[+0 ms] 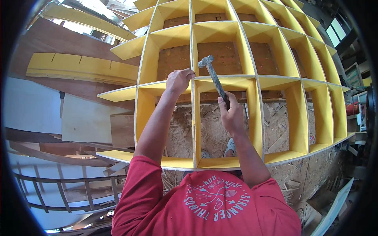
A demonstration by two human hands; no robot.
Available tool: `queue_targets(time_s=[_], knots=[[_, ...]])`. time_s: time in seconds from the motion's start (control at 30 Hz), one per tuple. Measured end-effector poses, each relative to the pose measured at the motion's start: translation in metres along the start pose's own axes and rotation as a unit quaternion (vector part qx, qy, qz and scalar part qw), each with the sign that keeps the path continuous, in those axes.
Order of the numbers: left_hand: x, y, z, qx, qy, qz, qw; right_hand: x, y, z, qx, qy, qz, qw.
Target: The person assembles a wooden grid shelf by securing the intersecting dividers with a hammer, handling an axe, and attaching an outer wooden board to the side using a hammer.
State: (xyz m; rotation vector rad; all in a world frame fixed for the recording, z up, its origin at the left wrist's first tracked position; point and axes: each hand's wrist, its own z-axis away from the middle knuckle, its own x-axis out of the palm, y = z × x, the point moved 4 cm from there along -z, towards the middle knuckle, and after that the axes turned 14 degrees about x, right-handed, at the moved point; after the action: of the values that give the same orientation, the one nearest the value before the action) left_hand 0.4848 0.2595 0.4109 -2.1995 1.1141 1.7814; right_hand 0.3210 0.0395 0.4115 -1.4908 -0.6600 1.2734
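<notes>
A large grid of yellow panels [225,26] with pale edges, slotted together into open boxes, spreads out in front of me. My right hand [231,113] is closed around the lower handle of a worn hammer [214,76]. The hammer's metal head is raised, just right of a joint where two panels cross. At that joint my left hand [179,81] is closed in a pinch, its fingertips at the panel edges. Whatever the pinch holds is too small or hidden to make out.
Left of the grid lie a loose notched yellow strip [82,66] and pale boards [87,118]. A dark slatted frame [63,192] is at the lower left. Wood scraps and shavings cover the floor [179,129]. A leaning panel [334,208] stands at the lower right.
</notes>
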Motion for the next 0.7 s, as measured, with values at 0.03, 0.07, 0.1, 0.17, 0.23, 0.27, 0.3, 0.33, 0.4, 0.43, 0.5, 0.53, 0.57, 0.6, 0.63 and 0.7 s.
queue_targets(time_s=[0.03, 0.07, 0.1, 0.17, 0.23, 0.27, 0.3, 0.33, 0.4, 0.43, 0.5, 0.53, 0.57, 0.6, 0.63, 0.7], knots=[[0.001, 0.0, 0.001, -0.004, -0.003, -0.008, 1.0, -0.001, -0.006, 0.0, 0.016, -0.016, 0.0, 1.0], [0.002, 0.0, 0.002, -0.007, -0.006, -0.017, 1.0, 0.0, -0.008, -0.001, 0.031, -0.033, 0.0, 0.999], [0.003, 0.001, 0.003, -0.007, -0.006, -0.018, 1.0, 0.0, -0.008, -0.002, 0.03, -0.033, -0.001, 0.999], [0.003, 0.004, 0.003, 0.007, 0.01, -0.02, 1.0, 0.002, -0.006, -0.004, 0.024, -0.023, 0.019, 0.999], [0.004, 0.008, 0.001, 0.009, 0.006, -0.023, 1.0, 0.007, 0.002, -0.005, 0.004, -0.01, 0.012, 1.0], [0.005, 0.01, 0.0, 0.011, 0.004, -0.026, 1.0, 0.009, 0.006, -0.006, -0.017, 0.002, 0.006, 1.0], [0.005, 0.008, 0.001, 0.01, 0.004, -0.027, 1.0, 0.012, 0.008, -0.006, -0.017, 0.002, 0.006, 1.0], [0.005, 0.007, 0.002, 0.004, 0.004, -0.032, 0.999, 0.016, 0.01, -0.004, -0.03, 0.004, 0.056, 0.998], [0.006, 0.006, 0.003, 0.0, 0.004, -0.037, 0.999, 0.02, 0.016, -0.003, -0.042, 0.009, 0.107, 0.993], [0.006, 0.007, 0.004, 0.002, 0.006, -0.034, 0.999, 0.02, 0.02, -0.003, -0.042, 0.011, 0.086, 0.995], [0.006, 0.007, 0.004, 0.003, 0.006, -0.031, 0.999, 0.018, 0.02, -0.001, -0.041, 0.013, 0.064, 0.997], [0.006, 0.007, 0.004, 0.011, 0.007, -0.031, 0.999, 0.014, 0.015, 0.0, -0.019, 0.006, 0.028, 0.999], [0.005, 0.007, 0.004, 0.018, 0.009, -0.03, 0.999, 0.014, 0.013, 0.0, 0.004, -0.001, -0.008, 1.0], [0.005, 0.008, 0.002, 0.019, 0.007, -0.029, 0.999, 0.015, 0.014, 0.001, 0.005, 0.0, -0.009, 1.0], [0.005, 0.008, 0.001, 0.017, 0.001, -0.032, 0.999, 0.018, 0.016, 0.002, 0.002, 0.016, 0.011, 1.0], [0.006, 0.011, -0.001, 0.018, -0.006, -0.033, 0.999, 0.026, 0.031, 0.002, 0.0, 0.034, 0.03, 0.999]])
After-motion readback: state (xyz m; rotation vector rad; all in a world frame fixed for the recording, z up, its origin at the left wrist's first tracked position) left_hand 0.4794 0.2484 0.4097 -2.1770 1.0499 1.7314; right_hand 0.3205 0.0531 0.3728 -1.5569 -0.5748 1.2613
